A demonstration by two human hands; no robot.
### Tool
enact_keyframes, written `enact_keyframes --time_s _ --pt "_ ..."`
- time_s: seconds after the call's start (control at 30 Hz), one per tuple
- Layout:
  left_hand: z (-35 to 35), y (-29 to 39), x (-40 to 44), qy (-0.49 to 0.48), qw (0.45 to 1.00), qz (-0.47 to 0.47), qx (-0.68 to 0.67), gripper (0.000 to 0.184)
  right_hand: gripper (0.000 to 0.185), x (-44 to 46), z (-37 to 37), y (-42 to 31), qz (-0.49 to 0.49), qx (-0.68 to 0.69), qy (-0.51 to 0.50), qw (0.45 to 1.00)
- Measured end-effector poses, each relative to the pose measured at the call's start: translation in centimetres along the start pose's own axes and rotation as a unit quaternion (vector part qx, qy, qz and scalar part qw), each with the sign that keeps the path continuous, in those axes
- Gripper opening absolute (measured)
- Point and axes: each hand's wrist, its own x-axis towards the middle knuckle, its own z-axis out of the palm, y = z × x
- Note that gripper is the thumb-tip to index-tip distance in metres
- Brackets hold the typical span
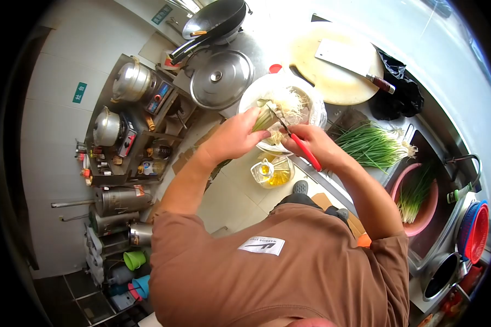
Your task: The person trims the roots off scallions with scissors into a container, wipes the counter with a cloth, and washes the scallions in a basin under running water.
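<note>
My left hand [233, 133] is closed around a bunch of scallions [264, 119], its root end pointing over a white basin [249, 98]. Red-handled scissors [306, 153] are in my right hand [315, 143], their dark blades slanting up to the bunch's root end. Whether the blades are apart or together is hard to make out. Pale, stringy roots [290, 104] lie in the basin. To the right of my right hand, a pile of green scallions [368, 146] rests on the counter with its white ends facing the sink.
A cleaver [343, 59] lies on a round cutting board [333, 90]. Beside it sits a black plastic bag [398, 101]. A pink basin [432, 210] with scallions stands in the sink. An oil jug [278, 171] is on the floor. A steel lid [229, 90] and wok [223, 22] are left.
</note>
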Motion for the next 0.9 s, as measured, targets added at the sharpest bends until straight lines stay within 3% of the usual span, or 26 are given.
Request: enact_keyframes --time_s 0.13,0.23,0.3,0.33,0.43,0.5,0.57,0.6,0.67,0.77,0.87,0.9 --pt "0.1 -1.0 0.3 0.016 0.998 0.036 -0.057 0.032 0.038 0.0 1.3 0.7 -0.016 0.053 0.061 0.997" --pt "0.5 -1.0 0.2 -0.02 0.999 0.028 -0.013 0.032 0.037 0.8 0.9 1.1 -0.008 0.056 0.021 0.998" --pt "0.6 -1.3 0.4 -0.024 0.999 0.03 -0.02 0.032 0.036 0.9 0.5 0.5 0.022 0.089 0.028 0.995" --pt "0.4 -1.5 0.7 -0.025 0.999 0.033 -0.024 0.032 0.035 0.4 -0.1 -0.9 0.089 0.088 -0.007 0.992" --pt "0.2 -2.1 1.1 -0.056 0.998 0.015 -0.034 0.03 0.034 0.3 -0.2 -1.3 0.117 0.11 -0.009 0.987" --pt "0.4 -2.5 1.2 -0.064 0.997 0.012 -0.028 0.03 0.035 1.0 0.1 -0.3 0.112 0.124 -0.009 0.986" --pt "0.6 -2.5 1.4 -0.074 0.997 0.01 -0.022 0.03 0.038 1.5 0.3 0.2 0.041 0.145 -0.006 0.989" --pt "0.6 -2.5 1.5 -0.075 0.997 0.009 -0.025 0.029 0.039 1.3 0.0 0.4 0.108 0.168 -0.025 0.98" --pt "0.6 -2.8 1.7 -0.077 0.997 0.006 -0.028 0.03 0.039 1.7 0.0 1.5 0.09 0.17 -0.016 0.981" --pt "0.1 -2.8 1.5 -0.058 0.998 -0.025 -0.008 0.03 0.039 1.8 0.3 2.8 0.058 0.151 -0.016 0.987" --pt "-2.4 -1.4 0.7 0.002 0.991 -0.112 -0.067 0.034 0.041 -0.5 0.7 3.5 0.111 0.274 -0.069 0.953" --pt "-3.2 -0.6 0.5 0.025 0.992 -0.103 -0.065 0.034 0.041 -1.6 0.6 3.8 0.114 0.295 -0.082 0.945"
